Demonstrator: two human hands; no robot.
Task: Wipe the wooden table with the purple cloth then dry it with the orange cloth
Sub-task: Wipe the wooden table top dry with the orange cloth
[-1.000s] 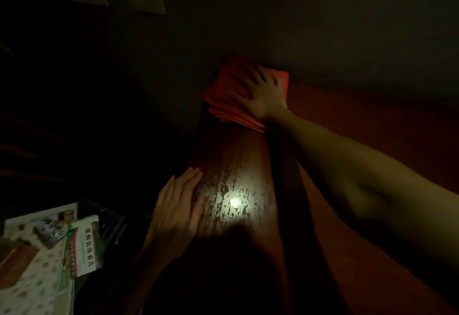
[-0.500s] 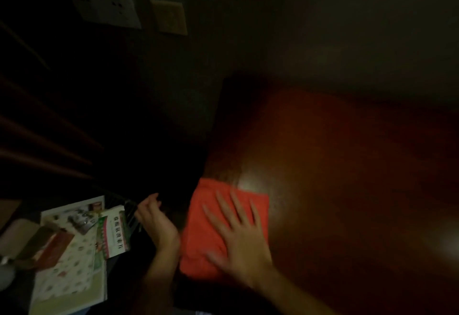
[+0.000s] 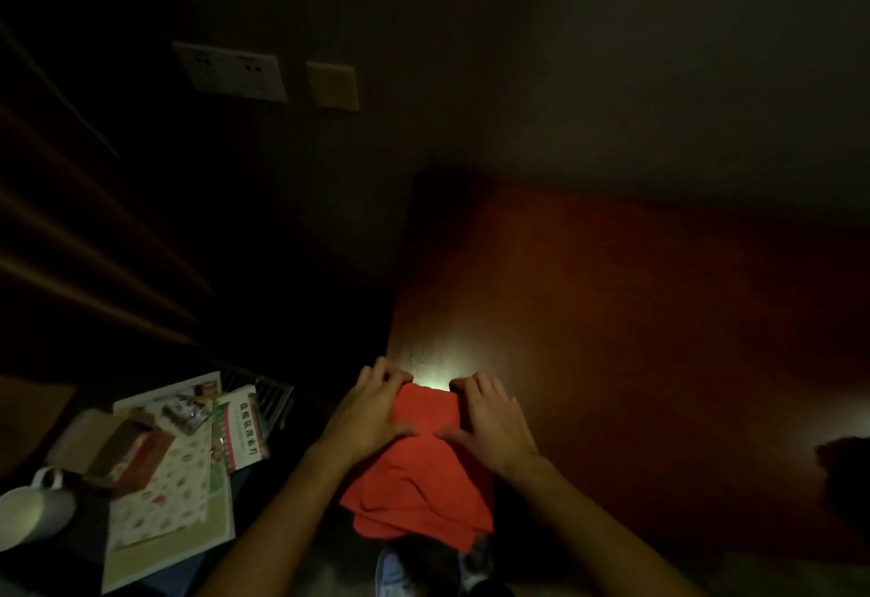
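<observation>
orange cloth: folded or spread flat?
Folded: layered edges show on the orange cloth at the table edge; left hand and right hand grip its far end.

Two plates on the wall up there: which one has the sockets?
The left plate, the wider, pale one with dark socket holes. The smaller yellowish plate to its right shows a plain face.

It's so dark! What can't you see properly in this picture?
Head view:
- Purple cloth: nowhere in sight.
- Orange cloth: far corners hidden under the left hand and right hand.
- Table: its far and right parts lost in darkness.
- Dark shape on the table's right: too dim to identify.
- Mug: cut off by the left edge.
</observation>
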